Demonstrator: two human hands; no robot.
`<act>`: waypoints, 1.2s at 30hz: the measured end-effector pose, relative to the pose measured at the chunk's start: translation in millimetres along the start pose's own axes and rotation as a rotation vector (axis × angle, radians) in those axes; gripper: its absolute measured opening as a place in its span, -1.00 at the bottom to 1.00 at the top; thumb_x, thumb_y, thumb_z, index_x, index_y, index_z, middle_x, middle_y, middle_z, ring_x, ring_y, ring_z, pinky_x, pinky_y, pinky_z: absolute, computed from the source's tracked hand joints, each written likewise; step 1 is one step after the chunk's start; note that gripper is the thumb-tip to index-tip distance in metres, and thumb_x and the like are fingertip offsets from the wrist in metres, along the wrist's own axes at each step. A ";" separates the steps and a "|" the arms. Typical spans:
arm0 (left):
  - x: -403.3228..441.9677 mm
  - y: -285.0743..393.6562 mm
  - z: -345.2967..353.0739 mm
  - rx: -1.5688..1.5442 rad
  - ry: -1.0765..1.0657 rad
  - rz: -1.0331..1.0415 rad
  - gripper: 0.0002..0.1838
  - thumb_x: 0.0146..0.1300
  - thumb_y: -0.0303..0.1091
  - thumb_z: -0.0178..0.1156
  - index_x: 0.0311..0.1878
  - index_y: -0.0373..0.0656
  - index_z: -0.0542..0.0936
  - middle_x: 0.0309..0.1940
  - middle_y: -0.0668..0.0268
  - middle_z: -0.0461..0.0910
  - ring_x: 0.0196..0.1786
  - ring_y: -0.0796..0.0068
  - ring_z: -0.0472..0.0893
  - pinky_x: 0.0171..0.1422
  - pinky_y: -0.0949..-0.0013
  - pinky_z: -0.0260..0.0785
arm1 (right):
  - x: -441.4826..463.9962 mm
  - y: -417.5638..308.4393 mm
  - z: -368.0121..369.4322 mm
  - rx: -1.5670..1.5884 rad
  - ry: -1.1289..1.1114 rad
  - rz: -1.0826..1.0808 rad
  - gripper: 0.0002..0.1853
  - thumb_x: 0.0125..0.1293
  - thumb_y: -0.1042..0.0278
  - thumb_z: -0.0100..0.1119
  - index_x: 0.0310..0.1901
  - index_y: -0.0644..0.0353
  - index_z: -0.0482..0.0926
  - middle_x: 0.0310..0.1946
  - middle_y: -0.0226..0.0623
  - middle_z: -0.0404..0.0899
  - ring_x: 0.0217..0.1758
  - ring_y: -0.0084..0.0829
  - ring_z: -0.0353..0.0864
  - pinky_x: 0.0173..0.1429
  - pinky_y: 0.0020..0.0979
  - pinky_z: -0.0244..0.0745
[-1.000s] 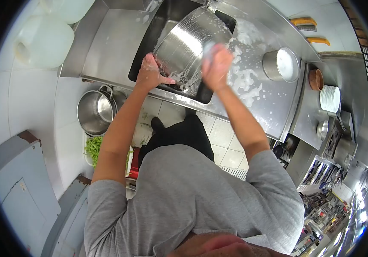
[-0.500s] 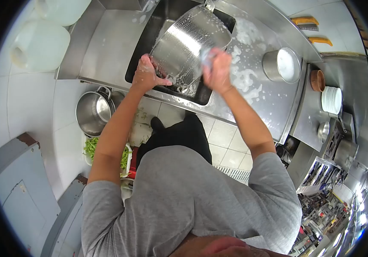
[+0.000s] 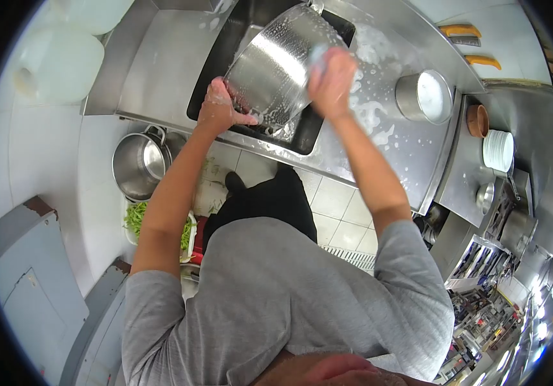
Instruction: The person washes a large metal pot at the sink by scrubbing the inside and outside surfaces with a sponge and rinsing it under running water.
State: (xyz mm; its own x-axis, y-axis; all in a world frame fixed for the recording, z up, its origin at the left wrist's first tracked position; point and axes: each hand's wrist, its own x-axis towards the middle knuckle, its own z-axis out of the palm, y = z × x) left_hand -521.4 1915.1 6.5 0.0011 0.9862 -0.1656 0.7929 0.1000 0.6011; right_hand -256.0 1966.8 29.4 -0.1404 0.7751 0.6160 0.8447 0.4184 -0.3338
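A large steel pot (image 3: 276,64), wet and flecked with suds, lies tilted over the dark sink basin (image 3: 209,80). My left hand (image 3: 220,110) grips the pot's near left rim, with the thumb stretched along the edge. Against the pot's right side, my right hand (image 3: 333,80) presses a pale scrubbing pad (image 3: 318,55), blurred by motion; its exact kind is hard to make out. Suds cling to both the pot and my left hand.
Foam (image 3: 369,119) spreads over the steel counter to the right, where a smaller pot (image 3: 416,96) holds white suds. Knives (image 3: 461,30) hang on the wall. Below left, another steel pot (image 3: 136,164) stands by a tub of cut greens (image 3: 136,219). Stacked plates (image 3: 498,151) stand far right.
My right hand has slid the pad up and slightly right along the pot's side. My left hand keeps its hold on the rim, and the pot has barely moved.
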 end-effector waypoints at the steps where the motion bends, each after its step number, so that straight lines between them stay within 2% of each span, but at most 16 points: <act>1: 1.9 -4.4 3.5 -0.008 -0.004 -0.008 0.10 -0.48 -0.04 0.80 0.11 -0.30 0.32 0.01 0.07 0.52 0.16 0.01 0.57 0.25 0.08 0.47 | -27.3 -19.4 0.1 -0.024 -0.029 -0.192 -0.62 0.05 0.46 0.30 -0.08 0.32 0.44 -0.10 0.05 0.47 -0.01 0.06 0.44 0.11 0.01 0.28; 2: 0.4 -8.2 6.0 -0.011 -0.017 -0.018 0.10 -0.48 -0.03 0.80 0.11 -0.30 0.32 0.01 0.06 0.52 0.17 0.01 0.56 0.26 0.08 0.47 | -36.3 -37.4 -14.0 0.219 -0.181 -0.404 -0.61 0.00 0.46 0.32 -0.10 0.29 0.45 -0.11 0.01 0.48 0.00 0.04 0.45 0.10 -0.01 0.29; 4: 1.2 -7.4 4.2 -0.046 -0.066 -0.040 0.13 -0.49 -0.02 0.79 0.13 -0.29 0.30 0.03 0.05 0.51 0.19 0.01 0.55 0.28 0.07 0.47 | -34.5 -27.5 -14.8 0.270 -0.256 -0.462 -0.62 -0.01 0.45 0.34 -0.13 0.27 0.47 -0.10 -0.01 0.50 0.07 0.04 0.47 0.11 -0.01 0.30; 9: -3.5 -8.1 3.4 0.017 -0.044 -0.033 0.23 -0.50 0.02 0.79 0.23 -0.28 0.23 0.11 -0.03 0.48 0.26 -0.07 0.52 0.32 0.05 0.45 | 29.3 37.1 22.5 0.026 0.039 0.125 -0.68 0.07 0.41 0.32 -0.14 0.30 0.54 -0.16 -0.07 0.52 0.01 -0.03 0.45 0.11 -0.04 0.28; 11: 1.6 -18.0 11.3 -0.005 -0.051 -0.010 0.26 -0.50 0.04 0.79 0.25 -0.28 0.21 0.14 -0.07 0.47 0.26 -0.11 0.51 0.34 0.05 0.44 | -1.6 -22.7 1.4 -0.148 0.067 -0.120 -0.72 0.11 0.39 0.28 -0.14 0.29 0.54 -0.18 -0.10 0.52 -0.03 -0.07 0.47 0.08 -0.06 0.30; 12: 2.2 -15.7 9.5 0.004 -0.051 -0.018 0.26 -0.49 0.05 0.79 0.24 -0.28 0.21 0.14 -0.07 0.47 0.27 -0.12 0.51 0.34 0.04 0.44 | -35.2 -47.6 -1.8 -0.116 -0.270 -0.115 -0.67 0.05 0.46 0.26 -0.10 0.25 0.55 -0.09 -0.07 0.56 0.08 -0.06 0.54 0.19 -0.03 0.37; 14: 0.4 -10.2 6.2 0.029 -0.070 -0.026 0.25 -0.48 0.07 0.78 0.24 -0.29 0.22 0.14 -0.09 0.46 0.27 -0.15 0.50 0.35 0.04 0.43 | -62.4 -50.7 -5.2 0.140 -0.326 -0.676 -0.62 -0.14 0.45 0.33 -0.17 0.23 0.59 -0.06 -0.17 0.60 0.01 -0.25 0.58 0.08 -0.20 0.42; 16: 6.5 -12.4 5.6 0.025 -0.019 0.003 0.24 -0.48 0.08 0.78 0.23 -0.28 0.22 0.13 -0.08 0.47 0.26 -0.14 0.51 0.35 0.02 0.43 | -45.8 -28.6 8.9 0.138 -0.303 -0.457 -0.69 -0.07 0.47 0.32 -0.21 0.20 0.56 -0.04 -0.12 0.57 0.01 -0.19 0.56 0.01 -0.19 0.40; 17: -1.0 -15.8 9.8 0.020 -0.015 0.004 0.24 -0.48 0.09 0.77 0.22 -0.28 0.22 0.13 -0.08 0.47 0.26 -0.14 0.51 0.34 0.02 0.43 | -13.9 -27.8 -9.0 -0.012 -0.070 -0.359 -0.84 0.10 0.42 0.26 -0.27 0.17 0.54 -0.16 -0.16 0.56 -0.03 -0.15 0.53 0.06 -0.13 0.39; 18: -8.2 -16.0 11.5 0.010 -0.051 -0.029 0.25 -0.48 0.09 0.77 0.23 -0.28 0.22 0.13 -0.08 0.47 0.26 -0.15 0.51 0.34 0.00 0.43 | 10.3 -1.6 -1.2 0.052 0.001 -0.064 -0.81 0.10 0.49 0.24 -0.22 0.25 0.52 -0.19 -0.06 0.51 -0.06 -0.03 0.48 0.07 -0.05 0.36; 20: -0.5 -7.8 1.0 0.000 -0.094 -0.057 0.26 -0.49 0.09 0.77 0.24 -0.28 0.21 0.13 -0.09 0.47 0.26 -0.15 0.50 0.34 -0.02 0.43 | 4.1 1.4 -5.9 0.052 -0.006 -0.079 -0.74 0.09 0.50 0.25 -0.16 0.28 0.51 -0.14 -0.02 0.50 -0.03 0.00 0.48 0.11 -0.03 0.34; 22: -2.4 -13.6 10.3 0.024 0.086 0.029 0.13 -0.55 -0.04 0.81 0.10 -0.38 0.36 -0.09 0.13 0.54 0.04 0.13 0.60 0.17 0.17 0.49 | 11.4 2.7 -7.0 0.054 0.010 -0.122 -0.68 0.07 0.52 0.26 -0.09 0.31 0.50 -0.09 0.02 0.49 0.00 0.04 0.47 0.14 -0.01 0.32; 26: 2.1 -11.8 7.0 0.014 -0.033 -0.005 0.21 -0.49 0.02 0.78 0.20 -0.31 0.25 0.08 -0.02 0.47 0.20 -0.03 0.53 0.28 0.05 0.45 | 4.6 0.7 -13.1 0.124 -0.089 -0.265 -0.68 0.09 0.46 0.28 -0.11 0.31 0.50 -0.10 0.01 0.50 0.01 0.05 0.47 0.14 0.01 0.31; 28: -6.5 -12.1 8.1 0.017 -0.044 -0.018 0.21 -0.47 0.02 0.79 0.20 -0.31 0.24 0.08 -0.02 0.47 0.20 -0.03 0.53 0.28 0.05 0.45 | 32.5 45.5 6.4 0.068 -0.085 0.070 -0.70 0.10 0.39 0.31 -0.16 0.30 0.49 -0.12 0.00 0.48 -0.02 0.05 0.46 0.11 0.01 0.32; 33: -1.5 -17.6 13.8 0.010 0.030 0.019 0.13 -0.50 -0.07 0.81 0.12 -0.36 0.32 -0.06 0.10 0.53 0.06 0.15 0.59 0.18 0.17 0.48 | -6.3 -18.1 -25.7 0.246 -0.218 -0.351 -0.70 0.11 0.41 0.34 -0.14 0.25 0.50 -0.09 0.00 0.53 0.00 0.05 0.50 0.19 -0.04 0.36; 36: 0.2 -7.7 5.3 -0.003 -0.056 -0.038 0.22 -0.47 0.02 0.79 0.23 -0.31 0.24 0.10 -0.01 0.47 0.23 -0.01 0.52 0.31 0.08 0.44 | 27.9 43.5 13.6 0.118 -0.107 0.092 -0.66 0.00 0.41 0.43 -0.17 0.20 0.53 -0.07 -0.08 0.51 0.06 0.04 0.49 0.22 -0.01 0.34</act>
State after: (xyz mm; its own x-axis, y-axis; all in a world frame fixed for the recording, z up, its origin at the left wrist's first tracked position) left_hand -524.3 1913.8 -2.3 0.0057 0.9727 -0.2320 0.7910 0.1375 0.5962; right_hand -230.2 2013.1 22.4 -0.1246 0.8559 0.5018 0.7907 0.3912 -0.4709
